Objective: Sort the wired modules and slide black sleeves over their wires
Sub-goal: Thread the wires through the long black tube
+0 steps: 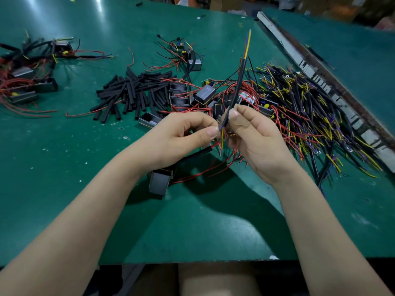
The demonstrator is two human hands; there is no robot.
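Head view showed both hands raised over the green table [64, 189], working one wire bundle just in front of the loose pile of black sleeves [132, 92], which served as the reference point. Right hand [256, 142] pinched a black sleeve [237, 88] near its lower end between thumb and forefinger; the sleeve stood nearly upright, with yellow and purple wires [248, 43] emerging from its top. Left hand [181, 133] was curled, its thumb and fingertip pinching the same wires just below the sleeve's mouth. Unsleeved modules [207, 92] lay immediately right of the sleeve pile, tangled in red leads; a heap of loose yellow, purple and black wires [299, 107] lay further right; a group of modules with black sleeving [27, 71] lay well to the left of the pile. One module [159, 182] sat on the table under the left wrist, nearer the person than the pile. Judgement: the sleeve appeared light and flexible, liable to buckle if pushed from far back, so it should be held close to its open end; the thin wires appeared limp and prone to splaying, so they should be gripped together near their tips. Whether the held wires belonged to that module could not be determined.
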